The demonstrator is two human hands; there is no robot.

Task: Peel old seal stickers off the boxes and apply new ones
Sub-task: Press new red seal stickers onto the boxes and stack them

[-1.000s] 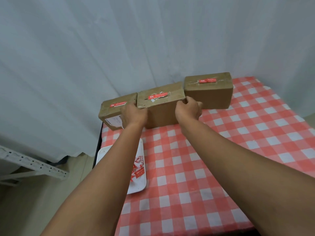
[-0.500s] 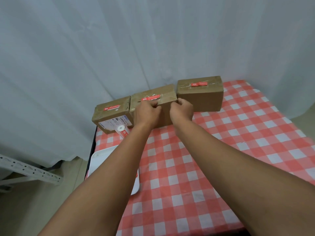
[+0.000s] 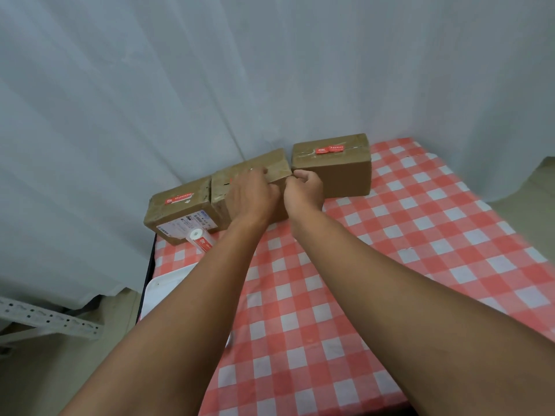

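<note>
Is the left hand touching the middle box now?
Touching. The head view shows the left hand lying across the top of the middle box, its fingers on the surface.

One head-worn view only, looking forward and down from above the near edge of the checkered table [image 3: 390,265]. Faces the white curtain [image 3: 180,85] behind the table; three boxes sit at the table's far edge, near mid-frame. Both forearms enter from the bottom. Wide-angle, close.
</note>
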